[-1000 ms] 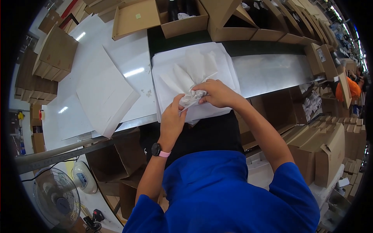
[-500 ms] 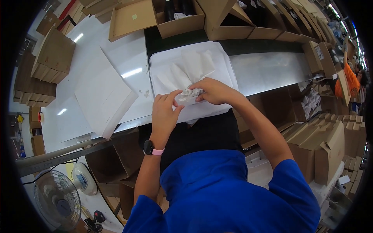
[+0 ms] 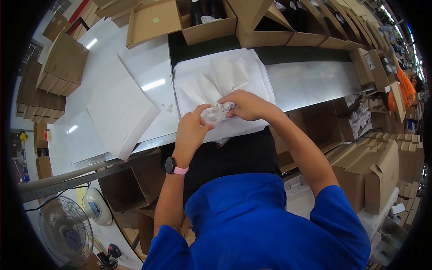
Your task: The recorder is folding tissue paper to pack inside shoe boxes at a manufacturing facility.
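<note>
Both hands work a crumpled wad of white tissue paper [image 3: 219, 111] at the near edge of a stack of white tissue sheets [image 3: 211, 76] on the white table [image 3: 148, 67]. My left hand [image 3: 191, 130], with a dark watch on a pink strap at the wrist, pinches the wad from the left. My right hand [image 3: 247, 105] closes over it from the right. A loose sheet rises in folds behind the wad.
A second pile of white sheets [image 3: 119, 108] lies to the left. Open cardboard boxes [image 3: 180, 18] line the far side, one with dark items inside. Stacked flat cartons [image 3: 60, 65] stand far left. A fan [image 3: 65, 231] sits low left; more cartons [image 3: 378, 166] right.
The wad and both hands sit slightly higher and further onto the sheet stack. My left hand has shifted its grip along the wad's left side.
</note>
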A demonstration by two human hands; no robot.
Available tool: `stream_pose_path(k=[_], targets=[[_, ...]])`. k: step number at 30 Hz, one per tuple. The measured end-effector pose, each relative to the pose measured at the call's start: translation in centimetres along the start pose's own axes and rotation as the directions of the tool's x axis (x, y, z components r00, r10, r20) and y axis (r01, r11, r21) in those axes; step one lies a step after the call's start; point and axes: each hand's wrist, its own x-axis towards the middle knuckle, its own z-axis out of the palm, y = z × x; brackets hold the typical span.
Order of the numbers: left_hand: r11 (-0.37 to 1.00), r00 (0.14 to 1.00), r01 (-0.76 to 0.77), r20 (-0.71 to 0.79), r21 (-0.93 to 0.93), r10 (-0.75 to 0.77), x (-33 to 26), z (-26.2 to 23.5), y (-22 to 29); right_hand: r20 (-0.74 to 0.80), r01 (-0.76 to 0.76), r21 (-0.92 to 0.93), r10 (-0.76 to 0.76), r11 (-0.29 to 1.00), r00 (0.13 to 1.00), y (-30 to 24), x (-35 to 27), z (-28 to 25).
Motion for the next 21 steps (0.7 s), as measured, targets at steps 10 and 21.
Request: stream_pose_path(k=[10,21], targets=[[0.914,0.879,-0.355,-0.263,0.195,0.397,1.1,3.6,2.6,0.126,-0.074,0.043,0.068,0.996,0.990,-0.5,0.9,-1.2],[0.974,0.969,-0.223,-0.112,-0.028,0.218,5.1,4.2,0.6,0.018,-0.089,0.220,0.087,0.971,0.996,0.9,-0.2,-1.5]])
